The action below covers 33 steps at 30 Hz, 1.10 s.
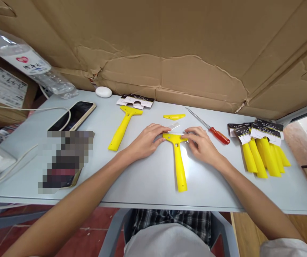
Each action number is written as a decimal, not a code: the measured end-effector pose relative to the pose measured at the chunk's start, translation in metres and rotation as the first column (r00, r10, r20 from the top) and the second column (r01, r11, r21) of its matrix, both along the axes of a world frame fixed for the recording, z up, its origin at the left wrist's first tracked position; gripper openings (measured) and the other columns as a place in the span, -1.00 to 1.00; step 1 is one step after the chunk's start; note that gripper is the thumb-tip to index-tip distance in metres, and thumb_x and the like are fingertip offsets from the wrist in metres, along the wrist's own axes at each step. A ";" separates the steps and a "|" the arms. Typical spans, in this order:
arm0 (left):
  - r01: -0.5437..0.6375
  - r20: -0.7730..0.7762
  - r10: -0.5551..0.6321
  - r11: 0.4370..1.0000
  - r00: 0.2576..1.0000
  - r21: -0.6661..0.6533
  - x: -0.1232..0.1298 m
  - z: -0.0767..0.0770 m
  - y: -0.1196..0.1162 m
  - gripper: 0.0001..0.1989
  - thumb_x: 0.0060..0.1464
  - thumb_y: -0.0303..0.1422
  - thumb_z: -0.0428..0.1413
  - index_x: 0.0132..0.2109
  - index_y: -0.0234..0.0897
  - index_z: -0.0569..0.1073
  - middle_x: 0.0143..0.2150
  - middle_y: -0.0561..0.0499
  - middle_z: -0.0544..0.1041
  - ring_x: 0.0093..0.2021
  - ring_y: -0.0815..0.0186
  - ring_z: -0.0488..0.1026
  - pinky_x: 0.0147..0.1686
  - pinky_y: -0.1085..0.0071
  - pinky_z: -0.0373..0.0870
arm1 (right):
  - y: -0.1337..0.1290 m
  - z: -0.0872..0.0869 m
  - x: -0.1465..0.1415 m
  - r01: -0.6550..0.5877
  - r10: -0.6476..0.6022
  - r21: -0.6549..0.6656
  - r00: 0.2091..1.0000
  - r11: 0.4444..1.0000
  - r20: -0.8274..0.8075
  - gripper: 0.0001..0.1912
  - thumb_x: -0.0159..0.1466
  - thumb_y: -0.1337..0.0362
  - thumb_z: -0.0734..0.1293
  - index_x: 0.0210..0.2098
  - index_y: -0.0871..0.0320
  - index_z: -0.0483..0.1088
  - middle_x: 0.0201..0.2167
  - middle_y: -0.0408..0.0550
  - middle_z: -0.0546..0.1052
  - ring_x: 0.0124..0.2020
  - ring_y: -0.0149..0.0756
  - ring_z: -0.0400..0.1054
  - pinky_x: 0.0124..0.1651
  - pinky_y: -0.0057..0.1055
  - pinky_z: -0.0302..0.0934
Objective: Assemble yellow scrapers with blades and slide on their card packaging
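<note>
Head view: our left hand [145,141] and right hand [200,144] pinched the head of a yellow plastic scraper [179,164], its handle pointing to six o'clock on the grey table [148,187]. A small blade [174,125] lay at twelve o'clock, a red-handled screwdriver [219,135] at two o'clock, a yellow cover [174,116] beyond the blade.

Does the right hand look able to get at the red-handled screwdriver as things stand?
Probably yes: the right hand sits beside the red-handled screwdriver, nothing between them, though it is on the yellow scraper.
</note>
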<state>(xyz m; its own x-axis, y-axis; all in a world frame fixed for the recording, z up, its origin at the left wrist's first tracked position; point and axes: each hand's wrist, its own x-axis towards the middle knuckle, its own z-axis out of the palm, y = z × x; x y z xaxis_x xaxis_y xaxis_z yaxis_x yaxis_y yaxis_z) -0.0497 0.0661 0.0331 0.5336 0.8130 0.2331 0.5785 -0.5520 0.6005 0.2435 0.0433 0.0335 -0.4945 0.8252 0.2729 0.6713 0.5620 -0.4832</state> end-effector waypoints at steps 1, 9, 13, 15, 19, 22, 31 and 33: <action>-0.002 -0.002 0.002 1.000 1.000 -0.001 0.000 0.000 0.000 -0.65 0.43 -0.32 0.10 0.28 -0.17 0.53 0.18 -0.13 0.66 0.20 0.04 0.54 0.26 0.02 0.48 | 0.000 0.000 0.000 -0.003 0.003 0.002 1.000 1.000 0.005 -0.52 0.44 0.47 0.21 0.15 -0.05 0.62 0.22 0.04 0.57 0.28 0.00 0.38 0.28 0.05 0.32; 0.002 -0.006 -0.002 1.000 1.000 0.015 0.001 -0.001 0.001 -0.63 0.43 -0.34 0.11 0.30 -0.20 0.51 0.16 -0.13 0.66 0.18 0.04 0.54 0.25 0.04 0.45 | -0.001 0.002 -0.004 -0.002 0.003 -0.024 1.000 1.000 0.027 -0.52 0.47 0.43 0.19 0.22 -0.02 0.58 0.26 0.02 0.59 0.33 0.03 0.34 0.33 0.10 0.24; -0.006 -0.009 0.006 1.000 1.000 0.001 0.001 0.001 -0.001 -0.64 0.42 -0.36 0.11 0.29 -0.21 0.52 0.21 -0.14 0.64 0.23 0.05 0.53 0.28 0.06 0.43 | -0.001 0.004 -0.003 -0.015 0.015 -0.029 1.000 0.999 0.015 -0.55 0.48 0.41 0.18 0.21 0.00 0.55 0.24 0.04 0.59 0.30 0.01 0.36 0.32 0.04 0.23; -0.010 -0.011 0.010 1.000 1.000 -0.006 0.001 0.002 -0.002 -0.63 0.41 -0.36 0.10 0.29 -0.21 0.52 0.23 -0.14 0.64 0.24 0.05 0.52 0.29 0.06 0.43 | -0.001 0.003 -0.003 -0.021 0.021 -0.008 1.000 1.000 0.018 -0.57 0.49 0.41 0.16 0.16 0.02 0.56 0.23 0.06 0.58 0.29 0.00 0.36 0.30 0.02 0.23; -0.010 -0.011 0.010 1.000 1.000 -0.003 0.001 0.002 -0.002 -0.63 0.40 -0.36 0.11 0.28 -0.22 0.53 0.22 -0.14 0.64 0.24 0.05 0.53 0.29 0.06 0.43 | -0.002 0.000 -0.002 -0.027 0.026 0.015 0.999 1.000 0.037 -0.56 0.48 0.44 0.16 0.14 0.01 0.56 0.24 0.06 0.57 0.29 0.02 0.34 0.28 0.03 0.23; -0.013 -0.014 0.012 1.000 1.000 -0.002 0.001 0.002 -0.002 -0.63 0.40 -0.34 0.11 0.27 -0.20 0.54 0.21 -0.15 0.64 0.24 0.04 0.53 0.29 0.03 0.44 | -0.002 -0.003 -0.003 -0.034 0.032 0.051 0.999 0.998 0.033 -0.57 0.48 0.44 0.17 0.15 0.02 0.56 0.21 0.09 0.56 0.26 0.03 0.35 0.24 0.03 0.24; -0.007 -0.021 0.007 1.000 1.000 0.007 0.001 0.002 -0.001 -0.63 0.41 -0.33 0.11 0.28 -0.23 0.54 0.20 -0.16 0.65 0.23 0.04 0.53 0.28 0.06 0.44 | -0.001 -0.005 -0.002 -0.048 0.043 0.096 0.997 0.994 0.058 -0.64 0.49 0.39 0.21 0.17 0.07 0.52 0.20 0.13 0.56 0.24 0.04 0.36 0.19 0.01 0.24; -0.004 -0.015 0.004 1.000 1.000 0.013 0.001 0.001 -0.001 -0.64 0.41 -0.33 0.11 0.27 -0.23 0.54 0.20 -0.16 0.65 0.23 0.05 0.53 0.28 0.06 0.44 | -0.003 -0.004 -0.002 -0.051 0.044 0.111 0.997 0.993 0.068 -0.67 0.49 0.40 0.21 0.12 0.09 0.53 0.20 0.12 0.56 0.23 0.03 0.37 0.17 -0.01 0.24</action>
<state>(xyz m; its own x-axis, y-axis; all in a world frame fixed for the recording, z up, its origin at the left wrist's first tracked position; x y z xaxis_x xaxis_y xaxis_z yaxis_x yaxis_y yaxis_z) -0.0486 0.0652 0.0339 0.5339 0.8121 0.2355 0.5894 -0.5571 0.5850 0.2410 0.0408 0.0300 -0.5521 0.7665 0.3281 0.6708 0.6420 -0.3713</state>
